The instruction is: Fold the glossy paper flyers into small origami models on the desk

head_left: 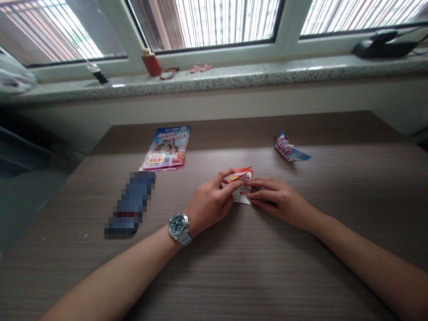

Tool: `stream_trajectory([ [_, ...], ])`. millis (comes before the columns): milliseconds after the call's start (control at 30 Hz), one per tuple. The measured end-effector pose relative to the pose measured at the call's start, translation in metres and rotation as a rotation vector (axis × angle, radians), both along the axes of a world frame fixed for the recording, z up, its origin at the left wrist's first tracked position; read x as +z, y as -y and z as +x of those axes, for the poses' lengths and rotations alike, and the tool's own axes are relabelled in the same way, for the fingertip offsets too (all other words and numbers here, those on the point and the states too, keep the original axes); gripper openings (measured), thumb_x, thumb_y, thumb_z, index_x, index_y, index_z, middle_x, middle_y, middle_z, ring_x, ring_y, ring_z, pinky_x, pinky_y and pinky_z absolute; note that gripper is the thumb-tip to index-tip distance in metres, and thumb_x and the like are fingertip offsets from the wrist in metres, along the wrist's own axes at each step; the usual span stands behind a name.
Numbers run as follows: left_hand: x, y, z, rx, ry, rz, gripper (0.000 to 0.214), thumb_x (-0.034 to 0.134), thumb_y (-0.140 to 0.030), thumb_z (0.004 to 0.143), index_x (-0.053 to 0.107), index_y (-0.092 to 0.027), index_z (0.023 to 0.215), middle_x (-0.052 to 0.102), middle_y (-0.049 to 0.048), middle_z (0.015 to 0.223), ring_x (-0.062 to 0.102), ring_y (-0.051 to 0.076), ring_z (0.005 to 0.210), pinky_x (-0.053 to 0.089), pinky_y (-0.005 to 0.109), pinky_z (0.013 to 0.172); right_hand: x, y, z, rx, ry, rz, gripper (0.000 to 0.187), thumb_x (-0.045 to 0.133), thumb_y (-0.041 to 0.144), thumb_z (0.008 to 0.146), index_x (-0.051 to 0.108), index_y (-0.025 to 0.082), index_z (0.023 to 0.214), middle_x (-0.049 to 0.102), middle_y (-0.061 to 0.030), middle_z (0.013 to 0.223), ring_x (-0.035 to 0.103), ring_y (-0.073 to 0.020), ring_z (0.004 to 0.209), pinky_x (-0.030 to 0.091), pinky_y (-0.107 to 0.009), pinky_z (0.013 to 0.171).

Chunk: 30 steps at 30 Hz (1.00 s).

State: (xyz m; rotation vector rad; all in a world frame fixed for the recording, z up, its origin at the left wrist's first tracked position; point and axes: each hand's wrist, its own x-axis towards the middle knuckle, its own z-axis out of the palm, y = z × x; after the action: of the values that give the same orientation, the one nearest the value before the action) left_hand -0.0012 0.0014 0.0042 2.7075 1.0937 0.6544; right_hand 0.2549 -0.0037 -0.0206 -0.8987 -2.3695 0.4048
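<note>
A small folded sheet of printed paper (243, 192), white with red and yellow print, lies on the table between my hands. Its top flap, red at the edge, lifts off the rest. My left hand (216, 196), with a metal watch at the wrist, is closed with thumb and fingers on the paper's left side and flap. My right hand (276, 196) touches the right edge with its fingers stretched out and the fingertips resting there. Beyond the right hand sits a folded paper shape (288, 149) with blue and red print and a pointed end.
A stack of printed leaflets (170, 147) lies at the back left of the brown table (214, 276). Nearer me is a dark, blurred-out phone-like object (132, 203). On the stone windowsill (240, 80) stand a red lighter-like item (151, 63) and a black device (384, 44).
</note>
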Motion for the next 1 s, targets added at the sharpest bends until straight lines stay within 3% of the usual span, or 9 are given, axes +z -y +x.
stream_trajectory([
  [133,-0.002,-0.003,0.0,0.092,0.07,0.064,0.02,0.052,-0.021,0.097,0.06,-0.021,0.116,0.05,0.0103,0.142,0.065,0.019,0.109,0.057,0.036,0.092,-0.002,0.0,0.001,0.007,-0.005,0.009,0.02,0.062,0.022,0.095,0.072,0.027,0.112,0.07,-0.0058,0.13,0.061,-0.025,0.126,0.049,-0.046,0.106],
  [200,-0.004,-0.005,0.0,0.137,0.073,0.124,0.017,0.055,-0.019,0.095,0.061,-0.021,0.111,0.049,0.0108,0.142,0.06,0.023,0.119,0.054,0.041,0.098,-0.004,-0.001,0.002,0.011,-0.022,0.001,0.021,0.062,0.022,0.095,0.072,0.027,0.113,0.071,-0.0062,0.127,0.063,-0.0251,0.124,0.049,-0.047,0.106],
  [333,-0.004,-0.009,-0.004,0.242,0.008,0.241,0.025,0.06,-0.017,0.092,0.063,-0.024,0.116,0.041,0.0118,0.15,0.044,0.031,0.137,0.035,0.06,0.115,-0.004,-0.002,0.004,-0.001,-0.055,-0.031,0.023,0.062,0.021,0.095,0.072,0.026,0.115,0.071,-0.0082,0.127,0.064,-0.0251,0.121,0.052,-0.044,0.103],
  [400,-0.004,-0.01,-0.006,0.252,-0.036,0.249,0.027,0.061,-0.016,0.092,0.064,-0.025,0.117,0.04,0.0104,0.152,0.04,0.031,0.141,0.026,0.062,0.12,-0.004,-0.002,0.005,-0.005,-0.055,-0.05,0.025,0.061,0.02,0.095,0.072,0.026,0.117,0.071,-0.0087,0.127,0.064,-0.0249,0.121,0.053,-0.044,0.102],
  [467,-0.005,-0.012,-0.007,0.211,-0.072,0.214,0.027,0.06,-0.013,0.092,0.066,-0.025,0.116,0.044,0.0091,0.151,0.042,0.03,0.14,0.03,0.057,0.12,-0.003,-0.002,0.006,-0.009,-0.057,-0.059,0.026,0.06,0.02,0.095,0.071,0.026,0.117,0.071,-0.0087,0.127,0.065,-0.0246,0.12,0.053,-0.044,0.103],
  [600,-0.011,-0.014,-0.009,0.062,-0.103,0.055,0.033,0.055,-0.006,0.093,0.064,-0.021,0.121,0.057,0.0082,0.141,0.058,0.023,0.124,0.052,0.041,0.105,-0.003,-0.002,0.006,-0.01,-0.06,-0.059,0.024,0.061,0.02,0.095,0.072,0.026,0.116,0.071,-0.0083,0.127,0.064,-0.0247,0.121,0.053,-0.044,0.103],
  [667,-0.013,-0.014,-0.009,0.021,-0.097,0.012,0.034,0.053,-0.007,0.094,0.062,-0.02,0.124,0.061,0.0075,0.137,0.061,0.021,0.12,0.054,0.039,0.103,-0.002,-0.002,0.005,-0.009,-0.06,-0.063,0.024,0.06,0.02,0.095,0.071,0.026,0.115,0.071,-0.0086,0.126,0.064,-0.0244,0.121,0.053,-0.044,0.103],
  [900,-0.01,-0.008,-0.007,0.024,-0.102,0.002,0.038,0.063,-0.04,0.094,0.063,-0.022,0.128,0.063,0.0083,0.136,0.062,0.024,0.122,0.055,0.041,0.101,-0.001,-0.002,0.006,-0.009,-0.058,-0.062,0.022,0.061,0.021,0.095,0.071,0.025,0.114,0.071,-0.0093,0.126,0.064,-0.0244,0.12,0.053,-0.044,0.102],
  [1000,-0.01,-0.008,-0.007,0.042,-0.115,0.012,0.04,0.065,-0.044,0.093,0.064,-0.024,0.127,0.063,0.0071,0.136,0.063,0.024,0.12,0.056,0.04,0.099,0.0,-0.001,0.006,-0.002,-0.034,-0.054,0.028,0.062,0.023,0.094,0.068,0.026,0.121,0.069,-0.0104,0.129,0.062,-0.0252,0.123,0.052,-0.045,0.103],
])
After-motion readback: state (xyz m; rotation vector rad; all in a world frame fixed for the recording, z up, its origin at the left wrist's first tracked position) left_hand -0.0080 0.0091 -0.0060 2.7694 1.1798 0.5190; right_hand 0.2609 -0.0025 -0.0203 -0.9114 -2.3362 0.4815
